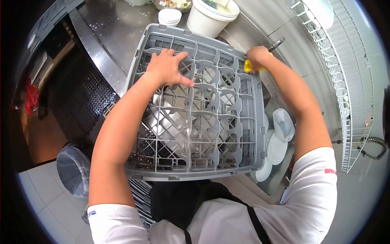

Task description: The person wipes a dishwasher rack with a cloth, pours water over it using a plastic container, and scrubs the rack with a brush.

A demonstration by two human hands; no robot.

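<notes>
A large grey plastic dish rack [189,110] with square compartments lies across the sink edge and steel counter in front of me. My left hand [165,70] rests on its grid at the upper left, fingers spread, holding nothing. At the rack's upper right corner, my right hand [258,57] is closed around a yellow cloth or sponge [248,66], which touches the rack's rim. Most of the yellow thing is hidden by my fingers.
White dishes [277,149] sit in the sink at right. A white bucket [211,18], stacked white bowls [170,17] and a metal bowl of scraps [174,4] stand at the back. A wire shelf [345,81] hangs at right; a lined bin [73,171] stands lower left.
</notes>
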